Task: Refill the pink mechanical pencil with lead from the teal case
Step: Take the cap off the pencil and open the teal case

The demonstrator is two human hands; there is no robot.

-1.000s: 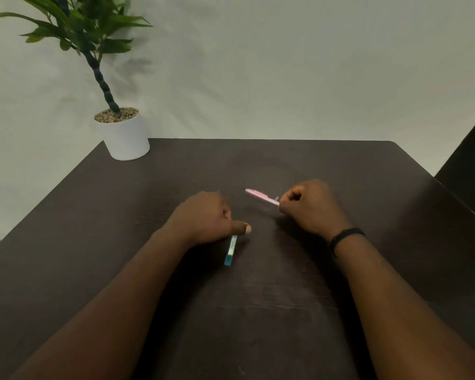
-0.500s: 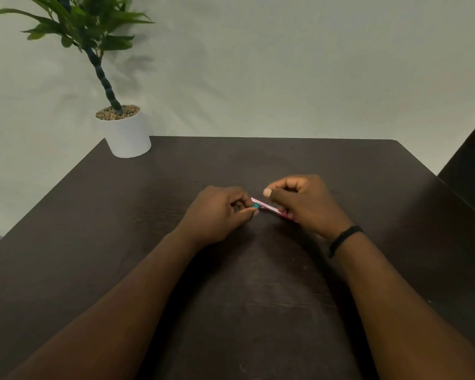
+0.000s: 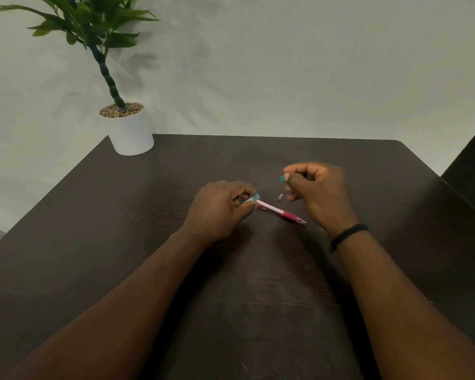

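Left hand (image 3: 220, 208) pinched round the teal case (image 3: 252, 199), open end peeking past the fingertips; pink mechanical pencil (image 3: 279, 211) lies on the dark surface (image 3: 258, 297), one end at the left fingertips, metal tip pointing toward the right wrist; right hand (image 3: 317, 192) raised just above, curled, small teal cap (image 3: 281, 178) nipped at thumb and forefinger; small pink piece (image 3: 280, 197) loose on the surface between the hands; potted plant (image 3: 130, 130) at far left corner.

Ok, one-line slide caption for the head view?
Left hand holds teal case and pink pencil; right hand lifts teal cap.
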